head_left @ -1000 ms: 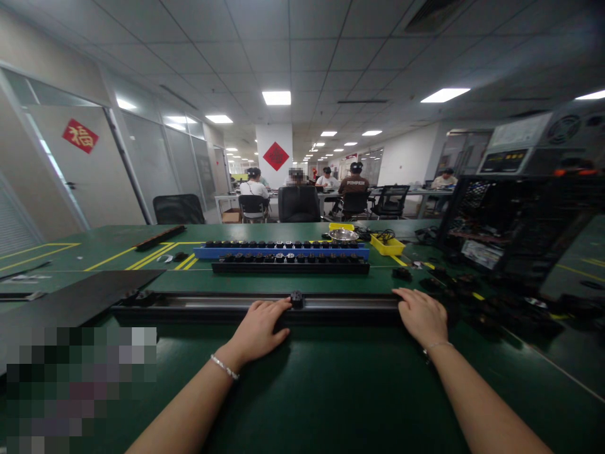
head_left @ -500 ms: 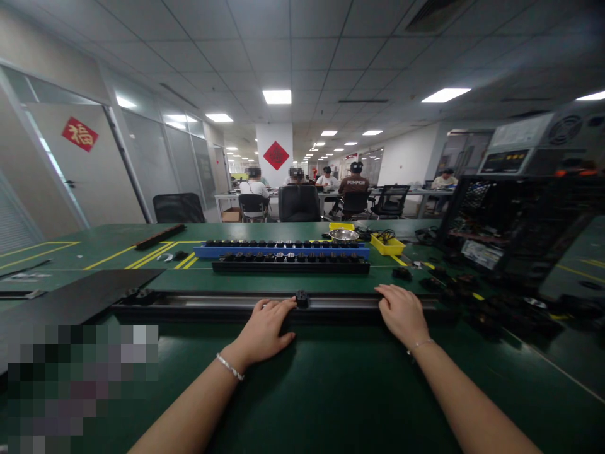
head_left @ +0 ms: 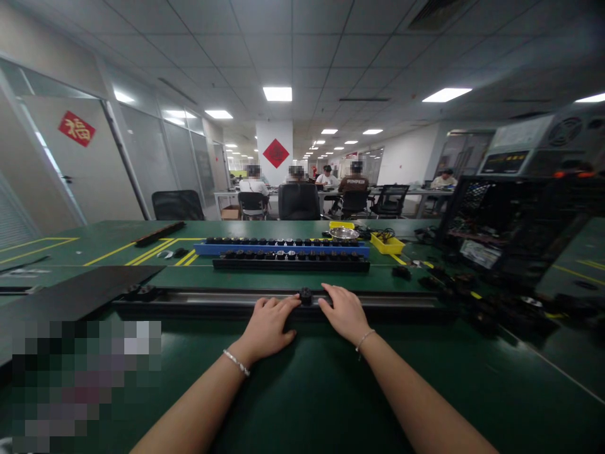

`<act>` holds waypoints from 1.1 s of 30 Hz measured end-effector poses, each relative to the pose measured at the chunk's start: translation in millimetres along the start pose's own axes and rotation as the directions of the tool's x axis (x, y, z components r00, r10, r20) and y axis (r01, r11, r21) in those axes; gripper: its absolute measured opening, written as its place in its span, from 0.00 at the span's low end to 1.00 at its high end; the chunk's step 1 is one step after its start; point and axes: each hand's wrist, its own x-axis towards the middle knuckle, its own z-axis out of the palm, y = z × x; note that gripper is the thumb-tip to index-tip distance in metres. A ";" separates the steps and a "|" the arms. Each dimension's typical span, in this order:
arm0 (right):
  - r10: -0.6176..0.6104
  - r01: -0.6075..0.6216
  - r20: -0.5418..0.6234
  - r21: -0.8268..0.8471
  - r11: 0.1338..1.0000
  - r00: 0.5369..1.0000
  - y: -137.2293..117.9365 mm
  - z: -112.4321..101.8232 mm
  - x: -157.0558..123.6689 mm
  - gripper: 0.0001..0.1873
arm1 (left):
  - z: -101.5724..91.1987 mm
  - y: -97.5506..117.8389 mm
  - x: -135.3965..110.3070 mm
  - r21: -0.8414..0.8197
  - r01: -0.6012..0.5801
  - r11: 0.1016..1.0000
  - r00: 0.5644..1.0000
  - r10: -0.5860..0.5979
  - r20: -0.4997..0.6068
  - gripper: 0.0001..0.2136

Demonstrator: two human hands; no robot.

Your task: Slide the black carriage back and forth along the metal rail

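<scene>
On the black rail (head_left: 203,310), the small block (head_left: 306,296) sits between my fingers. My left hand (head_left: 269,325) is loosely spread, its index fingertip touching, or nearly touching, the block's left side; my right hand (head_left: 347,312), fingers extended and unclosed, is just to its right.

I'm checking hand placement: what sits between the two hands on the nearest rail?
Head view: a small black block on the rail, between left hand and right hand.

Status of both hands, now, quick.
Left hand: open, seemingly touching the small black module in the long rail, not gripping it.
Right hand: open, just right of the module, holding nothing.
</scene>
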 end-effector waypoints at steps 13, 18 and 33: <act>0.136 -0.128 -0.171 0.061 0.990 0.976 -39.4 25.0 5.5 0.18 | -0.7 0.4 -0.3 0.055 -0.004 0.998 1.000 0.003 0.017 0.31; 0.110 -0.108 -0.234 0.022 0.994 0.966 -37.7 28.5 4.3 0.15 | -2.4 1.1 -1.0 0.063 -0.008 0.998 1.000 0.007 0.015 0.33; 0.129 -0.148 -0.272 -0.049 0.988 0.954 -21.5 23.8 2.2 0.12 | -0.3 0.6 -1.1 0.069 -0.006 0.998 1.000 0.006 -0.002 0.32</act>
